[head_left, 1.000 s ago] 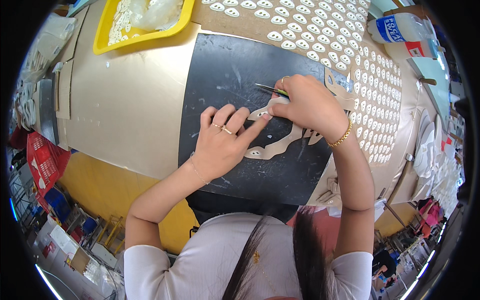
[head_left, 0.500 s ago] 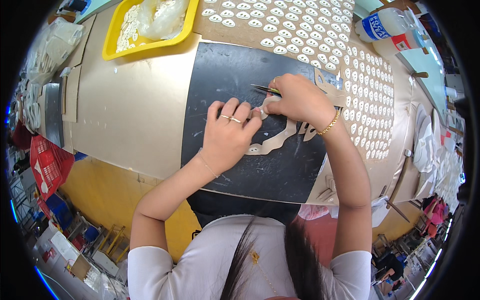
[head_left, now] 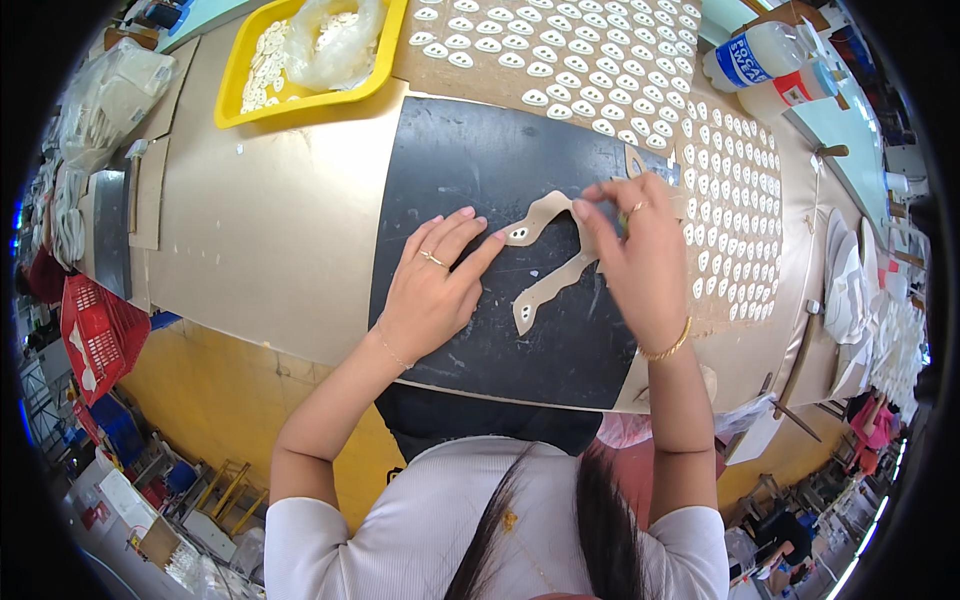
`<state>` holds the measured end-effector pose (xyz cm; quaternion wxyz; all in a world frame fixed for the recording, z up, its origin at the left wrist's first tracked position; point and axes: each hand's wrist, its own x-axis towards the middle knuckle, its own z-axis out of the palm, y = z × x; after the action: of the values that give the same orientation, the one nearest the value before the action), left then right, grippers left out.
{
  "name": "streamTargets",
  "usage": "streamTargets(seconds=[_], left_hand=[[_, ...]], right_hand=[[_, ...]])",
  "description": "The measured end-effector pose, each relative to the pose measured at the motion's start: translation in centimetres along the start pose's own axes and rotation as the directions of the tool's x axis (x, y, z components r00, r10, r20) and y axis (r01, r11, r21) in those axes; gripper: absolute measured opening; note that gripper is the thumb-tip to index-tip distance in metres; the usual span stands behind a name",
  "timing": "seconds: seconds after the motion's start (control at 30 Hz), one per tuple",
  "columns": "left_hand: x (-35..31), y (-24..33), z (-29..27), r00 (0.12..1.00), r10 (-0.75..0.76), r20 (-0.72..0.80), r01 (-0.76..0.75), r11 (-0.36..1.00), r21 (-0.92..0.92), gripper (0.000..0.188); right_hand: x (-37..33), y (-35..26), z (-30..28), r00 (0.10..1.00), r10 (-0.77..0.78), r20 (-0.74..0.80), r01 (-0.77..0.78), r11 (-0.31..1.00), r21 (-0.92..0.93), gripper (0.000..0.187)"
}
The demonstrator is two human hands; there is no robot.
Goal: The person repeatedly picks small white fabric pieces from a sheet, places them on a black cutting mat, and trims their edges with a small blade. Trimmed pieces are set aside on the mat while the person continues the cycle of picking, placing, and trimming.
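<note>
A curved beige strip (head_left: 541, 213), like a shoe upper part, lies on the black mat (head_left: 440, 150). A small white oval with dark holes sits on each of its two ends. My left hand (head_left: 432, 285) rests on the mat with fingers stretched, its index fingertip touching the strip's upper left end. At the top of the bend, my right hand (head_left: 640, 245) pinches the strip between thumb and fingers. A sliver of a yellow-green tool (head_left: 624, 222) shows by that palm, mostly hidden. Another beige cut piece (head_left: 634, 160) lies at the mat's far right corner.
Rows of small white ovals (head_left: 620, 80) cover the board beyond and right of the mat. A yellow tray (head_left: 232, 80) with loose ovals and a plastic bag stands far left. Bottles (head_left: 755, 55) stand far right. A red basket (head_left: 100, 330) is at the left.
My left hand has moved left and its fingers have spread, uncovering the strip's end with its oval. My right hand has shifted right and turned; the tool's dark tip no longer shows.
</note>
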<state>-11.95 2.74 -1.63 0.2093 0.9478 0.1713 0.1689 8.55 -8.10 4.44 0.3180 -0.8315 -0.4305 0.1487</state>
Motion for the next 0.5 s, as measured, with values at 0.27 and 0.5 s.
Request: streamTargets(seconds=[0.27,0.5], left_hand=[[0.0,0.6,0.6,0.999,0.047,-0.025,-0.042,0.985,0.168,0.041],[0.9,-1.0,0.0,0.997,0.073,-0.012,-0.073,0.997,0.026,0.037]], right_hand=[[-3.4,1.5,3.7,0.895,-0.433,0.108,0.447,0.861,-0.242,0.033],[-4.0,1.6,3.2,0.898,-0.381,0.219,0.43,0.866,-0.256,0.049]])
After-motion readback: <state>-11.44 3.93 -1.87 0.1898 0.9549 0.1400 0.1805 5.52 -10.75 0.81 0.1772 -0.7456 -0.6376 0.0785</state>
